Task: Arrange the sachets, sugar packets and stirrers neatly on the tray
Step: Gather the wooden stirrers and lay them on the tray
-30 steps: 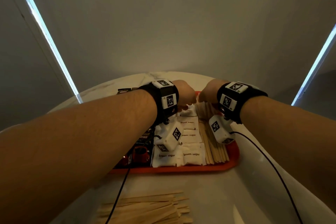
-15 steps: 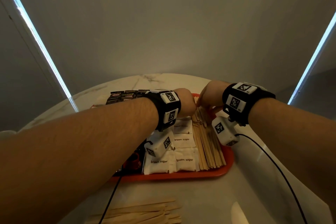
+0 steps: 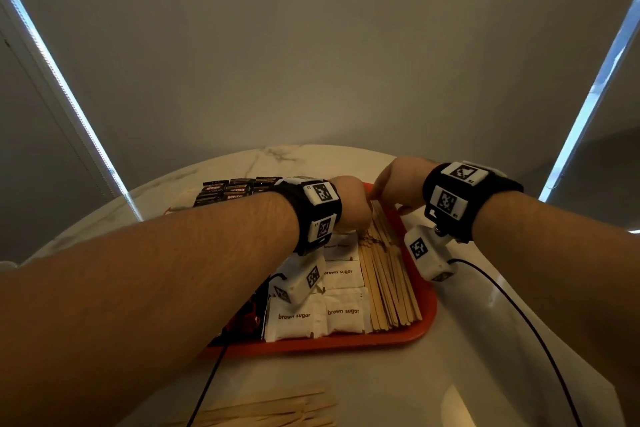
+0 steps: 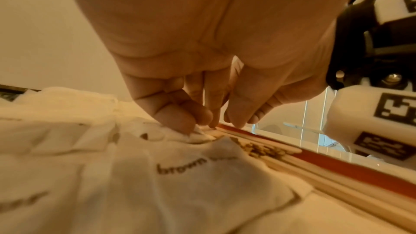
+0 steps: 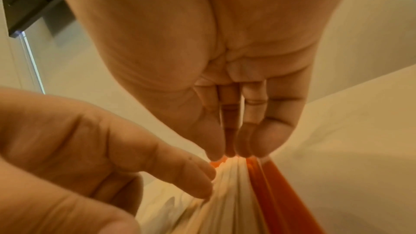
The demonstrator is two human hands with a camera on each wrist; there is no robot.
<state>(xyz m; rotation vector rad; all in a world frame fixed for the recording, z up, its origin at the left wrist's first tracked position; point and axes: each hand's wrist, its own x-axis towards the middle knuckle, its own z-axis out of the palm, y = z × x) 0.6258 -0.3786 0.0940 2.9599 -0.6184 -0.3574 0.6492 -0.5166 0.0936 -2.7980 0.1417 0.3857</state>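
Note:
An orange tray [image 3: 346, 343] holds white brown sugar packets [image 3: 343, 315] in rows, a row of wooden stirrers [image 3: 388, 281] along its right side, and dark sachets [image 3: 247, 315] at its left, mostly hidden by my left arm. Both hands meet at the far end of the stirrers. My right hand [image 5: 231, 154] presses straight fingertips against the stirrers' [image 5: 231, 193] far ends. My left hand [image 4: 202, 124] touches the far sugar packet's [image 4: 191, 175] edge and the left side of the stirrers [image 4: 315, 172] with its fingertips, holding nothing.
More dark sachets [image 3: 225, 192] lie in rows on the marble table beyond the tray's left corner. A loose pile of wooden stirrers [image 3: 270, 412] lies near the table's front edge. Cables trail from both wrists across the table.
Both hands have stayed at the far end of the stirrers, the right one shifting slightly right. The view has tilted, and the sachets beyond the tray now show.

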